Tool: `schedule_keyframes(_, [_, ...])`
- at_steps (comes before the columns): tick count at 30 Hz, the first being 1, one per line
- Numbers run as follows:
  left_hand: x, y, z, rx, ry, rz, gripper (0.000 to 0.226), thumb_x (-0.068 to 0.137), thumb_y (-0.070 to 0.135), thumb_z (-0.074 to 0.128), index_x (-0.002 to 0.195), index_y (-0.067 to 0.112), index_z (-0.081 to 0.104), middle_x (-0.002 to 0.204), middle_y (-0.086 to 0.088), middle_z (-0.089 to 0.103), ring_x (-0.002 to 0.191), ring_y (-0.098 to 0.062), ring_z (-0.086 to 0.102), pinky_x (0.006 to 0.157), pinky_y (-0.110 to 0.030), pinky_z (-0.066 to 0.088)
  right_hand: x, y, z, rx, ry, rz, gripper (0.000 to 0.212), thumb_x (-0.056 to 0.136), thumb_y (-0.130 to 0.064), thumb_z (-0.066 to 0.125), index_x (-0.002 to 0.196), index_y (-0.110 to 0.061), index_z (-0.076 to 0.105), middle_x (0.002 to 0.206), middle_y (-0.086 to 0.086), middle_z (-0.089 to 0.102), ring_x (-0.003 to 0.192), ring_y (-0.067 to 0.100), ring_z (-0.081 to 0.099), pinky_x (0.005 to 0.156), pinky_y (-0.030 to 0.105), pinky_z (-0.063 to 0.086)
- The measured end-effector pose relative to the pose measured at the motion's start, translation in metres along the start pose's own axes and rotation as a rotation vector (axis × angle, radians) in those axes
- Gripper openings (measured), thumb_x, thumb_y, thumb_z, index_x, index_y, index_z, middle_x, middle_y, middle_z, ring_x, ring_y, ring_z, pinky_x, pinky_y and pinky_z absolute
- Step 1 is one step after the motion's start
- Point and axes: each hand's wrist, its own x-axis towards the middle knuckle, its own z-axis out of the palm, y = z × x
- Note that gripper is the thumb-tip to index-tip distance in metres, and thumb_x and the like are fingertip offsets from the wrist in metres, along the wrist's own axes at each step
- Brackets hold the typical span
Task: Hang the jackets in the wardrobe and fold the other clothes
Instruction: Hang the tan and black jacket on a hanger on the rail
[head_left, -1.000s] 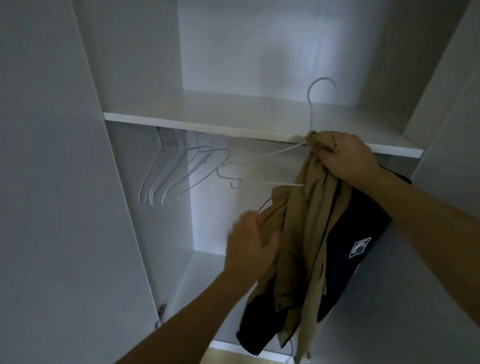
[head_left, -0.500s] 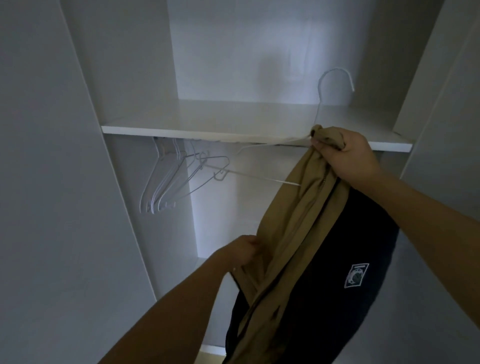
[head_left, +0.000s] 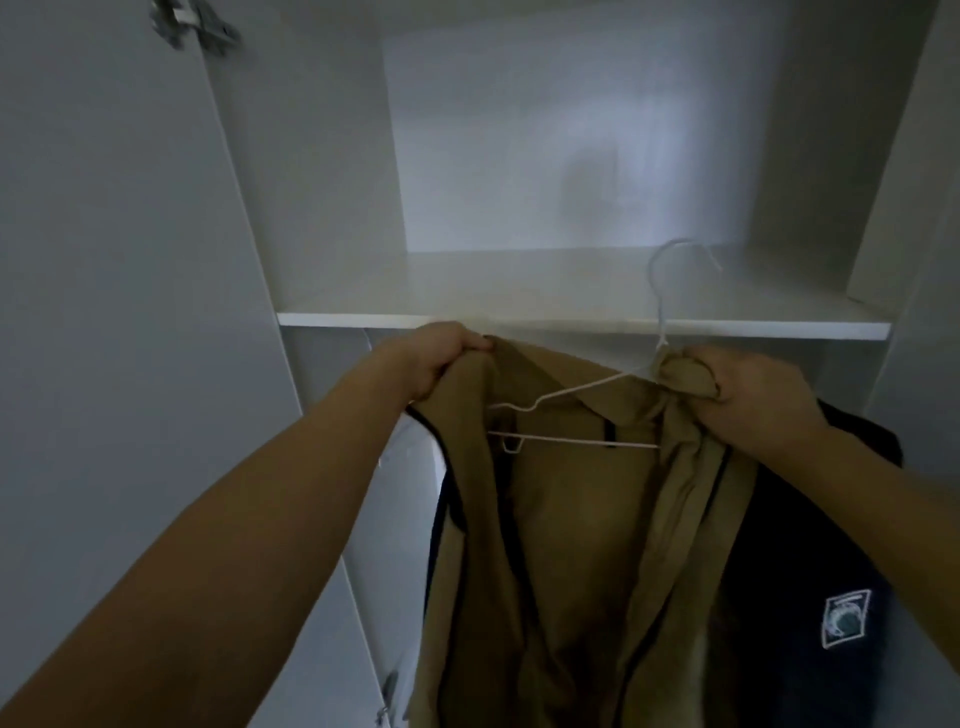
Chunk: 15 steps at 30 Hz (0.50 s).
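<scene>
Your two forearms reach up and forward into the open wardrobe (head_left: 322, 156), and between them the jacket (head_left: 566, 519) hangs spread open, tan lining toward you, dark outer cloth showing along its left edge and in a broad panel on the right. That panel carries a small white-bordered patch (head_left: 845, 618), well below your right fingers.

Your left hand (head_left: 431, 364) has its fingers curled over the jacket's left shoulder edge, gripping the cloth; the fingertips are tucked into the fold and partly hidden. Your right hand (head_left: 753, 400) is clenched round a bunched wad of tan fabric at the collar. The neck of the white wire hanger (head_left: 571, 415) rises from just beside that bunch, but whether your fingers also pinch the wire cannot be told.

Between your two grips the hanger's sloped arm and straight lower bar lie against the lining, the bar's left end bent into a small loop. Its hook curves up above your right knuckles, in front of the shelf (head_left: 571, 325).

The shelf's white front edge runs just behind and above both sets of fingers. Beyond it the upper compartment's pale back wall is dimly lit. Far up to the left of your left hand, a metal hinge (head_left: 192, 23) sits at the edge of the open door (head_left: 104, 260).
</scene>
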Motion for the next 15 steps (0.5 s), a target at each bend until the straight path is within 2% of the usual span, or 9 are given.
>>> schedule_keyframes(3, [-0.012,0.021,0.035,-0.210,-0.069,0.053,0.020,0.099,0.016,0.049,0.090,0.002,0.060,0.069,-0.012,0.063,0.057,-0.020,0.064,0.051,-0.029,0.056,0.005,-0.019,0.002,0.066,-0.013,-0.065,0.020,0.090,-0.030,0.062,0.104,-0.017,0.068,0.098,0.007,0.070,0.088,0.031,0.065,0.073,0.035,0.048])
schedule_keyframes(5, [-0.016,0.031,0.058,-0.304,-0.082,0.100,0.021,0.102,0.014,0.044,0.088,0.001,0.054,0.074,-0.013,0.057,0.060,-0.023,0.062,0.051,-0.031,0.058,0.005,-0.028,0.001,0.179,0.014,-0.122,0.026,0.089,-0.043,0.058,0.099,-0.019,0.063,0.087,-0.001,0.067,0.079,0.024,0.064,0.065,0.029,0.046])
schedule_keyframes(8, [-0.020,0.047,0.078,-0.419,-0.045,0.180,0.022,0.102,0.010,0.042,0.089,-0.002,0.055,0.082,-0.017,0.058,0.070,-0.030,0.063,0.053,-0.038,0.060,0.007,-0.031,-0.006,0.258,0.014,-0.095,0.059,0.077,-0.080,0.041,0.097,-0.025,0.052,0.077,-0.012,0.060,0.067,0.004,0.055,0.055,0.023,0.040])
schedule_keyframes(10, [-0.021,0.058,0.083,-0.480,-0.022,0.210,0.022,0.101,0.009,0.041,0.089,-0.002,0.056,0.082,-0.018,0.060,0.073,-0.030,0.063,0.052,-0.038,0.060,0.010,-0.032,-0.009,0.234,0.022,-0.047,0.073,0.064,-0.093,0.035,0.097,-0.029,0.046,0.076,-0.016,0.056,0.066,-0.003,0.051,0.053,0.020,0.035])
schedule_keyframes(13, [-0.026,0.071,0.088,-0.474,-0.006,0.231,0.022,0.100,0.009,0.040,0.090,-0.001,0.057,0.080,-0.017,0.061,0.071,-0.030,0.064,0.051,-0.037,0.059,0.016,-0.038,-0.004,0.208,0.096,0.042,0.075,0.057,-0.094,0.044,0.092,-0.028,0.043,0.073,-0.018,0.053,0.064,-0.003,0.049,0.052,0.024,0.035])
schedule_keyframes(15, [-0.030,0.076,0.091,-0.417,-0.014,0.240,0.021,0.100,0.011,0.041,0.091,0.000,0.058,0.079,-0.016,0.062,0.069,-0.029,0.065,0.051,-0.035,0.059,0.023,-0.042,0.001,0.229,0.147,0.107,0.056,0.065,-0.079,0.057,0.084,-0.028,0.044,0.069,-0.018,0.052,0.063,0.001,0.050,0.050,0.022,0.031])
